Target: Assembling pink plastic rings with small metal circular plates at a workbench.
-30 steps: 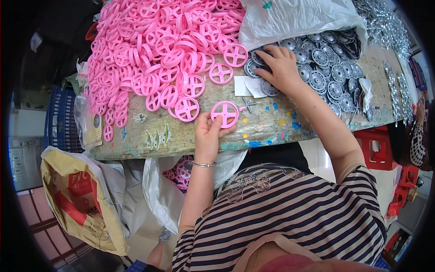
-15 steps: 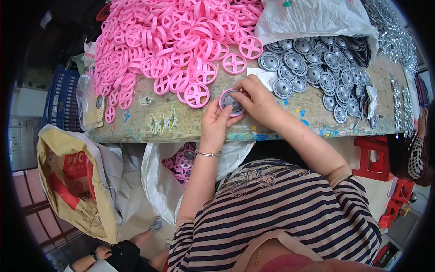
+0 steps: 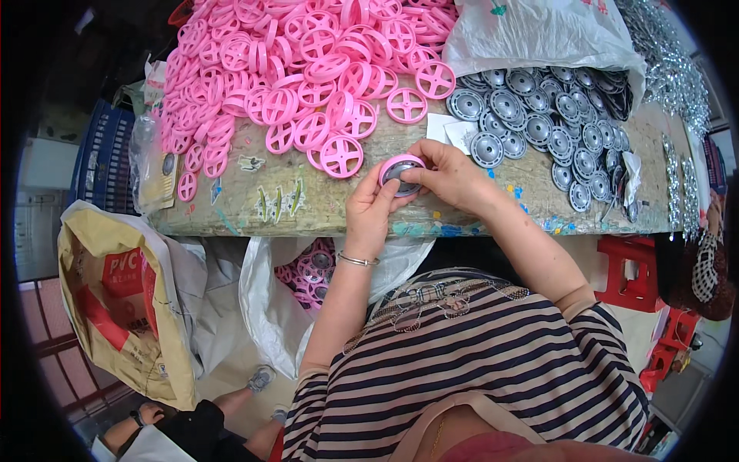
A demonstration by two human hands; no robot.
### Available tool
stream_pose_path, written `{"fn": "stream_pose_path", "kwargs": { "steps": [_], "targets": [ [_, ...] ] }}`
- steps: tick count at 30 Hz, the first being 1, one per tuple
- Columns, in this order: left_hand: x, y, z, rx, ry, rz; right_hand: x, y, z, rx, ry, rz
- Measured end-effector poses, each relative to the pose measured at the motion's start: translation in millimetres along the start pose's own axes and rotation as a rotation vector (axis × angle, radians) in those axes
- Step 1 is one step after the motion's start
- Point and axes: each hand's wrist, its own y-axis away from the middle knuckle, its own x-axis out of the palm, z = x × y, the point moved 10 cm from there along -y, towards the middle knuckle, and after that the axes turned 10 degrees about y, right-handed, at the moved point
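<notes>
Hands meet over the near edge of the wooden table (image 3: pixel 254 202). The left hand (image 3: pixel 371 208) and the right hand (image 3: pixel 450 175) are close together, and both are pinched on one pink wheel (image 3: pixel 402 171) with a grey disc (image 3: pixel 403 174) sitting inside it. The fingers of both hands wrap round its rim, and the wheel is held just above the table top, near the front edge. Behind the hands lies a big pile of pink wheels (image 3: pixel 308 61), each with a cross in the middle. One loose wheel from that pile lies just beside the left hand. To the right is a heap of grey discs (image 3: pixel 554 115) spilling out of a white bag (image 3: pixel 539 35). A thin bracelet (image 3: pixel 356 261) sits on the left wrist. Under the table hangs a white bag with more pink wheels (image 3: pixel 308 269) in it. On the floor to the left stands a tan sack (image 3: pixel 123 308). A red stool (image 3: pixel 625 266) stands at the right.
</notes>
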Motion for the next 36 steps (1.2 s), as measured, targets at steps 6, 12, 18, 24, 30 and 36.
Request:
{"fn": "stream_pose_path", "kwargs": {
  "steps": [6, 12, 18, 24, 30, 36],
  "targets": [
    [3.1, 4.6, -6.3, 0.037, -0.036, -0.058, 0.5, 9.8, 4.4, -0.134, 0.128, -0.145],
    [-24.4, 25.9, -17.8, 0.054, -0.184, -0.253, 2.0, 7.2, 10.9, -0.05, -0.038, -0.021],
    [-99.1, 116.4, -106.7, 0.354, -0.983, -0.583, -51.1, -17.4, 52.0, -0.6, 0.82, -0.573],
    [-115.8, 143.2, -129.5, 0.375, -1.405, -0.577, -65.0, -54.7, 35.0, -0.463, 0.953, -0.547],
    [-21.0, 62.0, -89.4, 0.446, -0.365, -0.264, -36.6, -5.1, 75.3, -0.326, 0.294, -0.128],
    [5.1, 0.4, -12.9, 0.068, -0.288, -0.061, -64.8, 29.3, 25.6, -0.158, 0.385, -0.256]
  ]
}}
